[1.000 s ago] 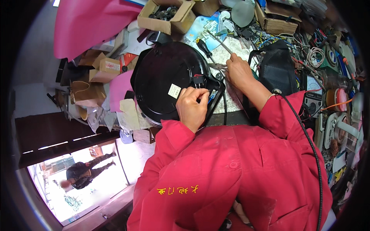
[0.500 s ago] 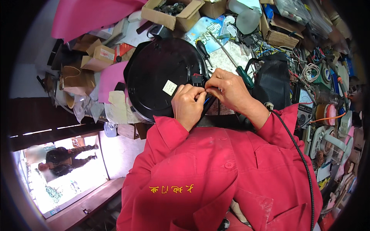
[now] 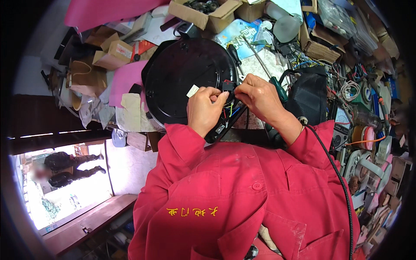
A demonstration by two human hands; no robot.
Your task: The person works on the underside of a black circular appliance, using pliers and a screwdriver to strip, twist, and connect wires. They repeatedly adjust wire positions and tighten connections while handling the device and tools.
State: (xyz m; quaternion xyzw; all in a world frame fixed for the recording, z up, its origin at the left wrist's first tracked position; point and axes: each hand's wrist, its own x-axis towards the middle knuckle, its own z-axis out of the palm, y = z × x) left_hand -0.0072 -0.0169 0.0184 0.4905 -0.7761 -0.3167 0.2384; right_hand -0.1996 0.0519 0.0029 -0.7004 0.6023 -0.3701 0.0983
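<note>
A round black appliance base (image 3: 182, 73) lies on the bench, underside up, with a white label (image 3: 192, 90) on it. At its right edge sits a small black block-shaped part (image 3: 227, 86) with a bit of red on top. My left hand (image 3: 203, 110) is closed, fingers curled and thumb tip just below that block. My right hand (image 3: 260, 97) pinches at the block's right side; what lies between its fingertips is hidden. Between my hands, thin red and yellow-green wires (image 3: 231, 108) come out from the base. A small metal-ended piece (image 3: 220, 128) shows beneath them.
Behind the base lie a short black screwdriver (image 3: 234, 53) and a long green-handled one (image 3: 277, 89). A black bag (image 3: 307, 93) stands to the right, before tangled wires and a meter (image 3: 341, 128). Cardboard boxes (image 3: 203, 15) crowd the back. A person (image 3: 69, 167) is outside the doorway.
My hands have moved apart from their shared pinch. The left has drawn slightly left and its fingers have curled in. The black block and coloured wires show more plainly between them.
</note>
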